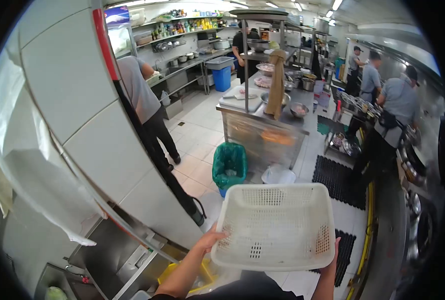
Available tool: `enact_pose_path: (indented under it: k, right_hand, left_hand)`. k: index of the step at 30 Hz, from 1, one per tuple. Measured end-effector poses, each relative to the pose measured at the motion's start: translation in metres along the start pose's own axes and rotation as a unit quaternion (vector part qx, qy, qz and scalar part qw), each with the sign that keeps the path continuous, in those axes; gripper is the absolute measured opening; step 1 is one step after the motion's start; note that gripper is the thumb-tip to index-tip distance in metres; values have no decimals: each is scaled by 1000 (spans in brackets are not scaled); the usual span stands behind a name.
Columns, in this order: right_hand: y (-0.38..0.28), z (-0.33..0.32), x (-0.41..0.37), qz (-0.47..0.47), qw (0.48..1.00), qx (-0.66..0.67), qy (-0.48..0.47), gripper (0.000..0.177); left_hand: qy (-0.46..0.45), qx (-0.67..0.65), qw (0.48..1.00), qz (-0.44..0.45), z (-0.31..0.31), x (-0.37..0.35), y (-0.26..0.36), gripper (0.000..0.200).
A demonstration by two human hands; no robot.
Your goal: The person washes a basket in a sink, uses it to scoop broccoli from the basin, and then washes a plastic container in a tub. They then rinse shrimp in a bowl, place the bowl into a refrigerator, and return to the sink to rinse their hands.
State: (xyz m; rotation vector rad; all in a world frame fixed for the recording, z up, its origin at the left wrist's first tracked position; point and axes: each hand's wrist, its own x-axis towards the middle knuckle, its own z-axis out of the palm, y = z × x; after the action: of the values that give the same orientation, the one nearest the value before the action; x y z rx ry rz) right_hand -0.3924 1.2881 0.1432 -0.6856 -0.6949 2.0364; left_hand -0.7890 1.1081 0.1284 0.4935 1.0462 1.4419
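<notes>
Basket: a white perforated plastic basket (275,225) is held up in front of the person's body, above the floor, its open top facing the head camera.
Left hand: the left hand (211,241) grips the basket at its left side, near the near-left corner, with the thumb over the rim.
Right hand: the right hand (332,257) holds the basket from outside at its near-right corner; its fingers are partly hidden by the wall.
Counter: beyond the basket stands a steel counter (255,132). A white cutting board (238,104) lies at its near-left corner, and a steel bowl (298,111) with pinkish contents stands near its near-right corner. Between them a brown cloth (276,82) hangs over the near edge.
Floor: a bin with a green liner (228,162) stands by the counter's near-left corner. A white basin (278,175) is just behind the basket's far edge, partly covered by it. Black mats (340,175) lie along the right.
Sink side: at lower left are a steel sink (110,250) and, near the left forearm, a yellow crate (202,275).
Co-workers: three people in grey tops stand by the cooking line at right; another person (137,90) bends partly behind the tiled wall (62,80).
</notes>
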Motion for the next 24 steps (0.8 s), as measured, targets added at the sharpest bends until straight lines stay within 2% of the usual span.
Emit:
enact_pose_path:
  k: [2, 4, 6, 7, 9, 10, 12, 13, 14, 16, 17, 18, 19, 20, 21, 22, 23, 24]
  right_hand:
    - [1, -16, 80, -16, 1000, 18, 6, 70]
    - [4, -6, 140, 25, 999, 32, -13, 69]
    - [2, 11, 193, 143, 986, 59, -58, 63]
    - [4, 9, 223, 159, 984, 51, -63, 63]
    - [19, 2, 300, 261, 947, -135, -132, 50]
    - [24, 20, 324, 268, 942, -143, -143, 50]
    - [45, 58, 365, 305, 881, -291, -213, 47]
    - [63, 58, 384, 327, 874, -320, -162, 52]
    - [80, 57, 400, 334, 871, -320, -167, 52]
    - [109, 53, 421, 326, 895, -268, -141, 54]
    - [130, 42, 429, 341, 884, -300, -110, 55]
    - [146, 32, 446, 346, 872, -336, -83, 56]
    - [165, 35, 452, 327, 901, -276, -76, 57]
    - [184, 41, 453, 314, 921, -218, -69, 58]
    - [192, 45, 456, 329, 920, -206, -52, 58]
    - [200, 57, 468, 342, 919, -194, -39, 58]
    - [201, 80, 474, 351, 913, -204, -47, 58]
    - [194, 113, 469, 338, 913, -223, -48, 57]
  left_hand:
    - [72, 79, 993, -54, -18, 55, -9, 75]
    - [108, 69, 991, -34, -32, 77, -3, 76]
    - [150, 47, 987, -25, -50, 84, 12, 78]
    - [159, 38, 987, -3, -58, 85, 25, 79]
    - [182, 4, 983, 31, -68, 85, 60, 74]
    - [193, -3, 980, 41, -72, 92, 75, 74]
    - [208, 112, 967, 99, -83, 106, 107, 73]
    - [241, 218, 940, 104, -80, 116, 129, 71]
    - [249, 216, 939, 101, -87, 132, 143, 71]
    - [396, 178, 881, 189, -108, 165, 165, 58]
    - [397, 173, 881, 192, -106, 171, 193, 58]
    - [335, 267, 885, 183, -88, 175, 233, 49]
    - [275, 355, 877, 170, -71, 175, 266, 44]
    - [87, 337, 910, 224, -52, 185, 289, 42]
    - [-100, 309, 908, 265, -29, 197, 304, 44]
    - [-222, 345, 853, 322, -2, 210, 318, 52]
    - [-372, 204, 857, 293, 29, 220, 325, 58]
    - [-483, 178, 820, 250, 48, 232, 333, 62]
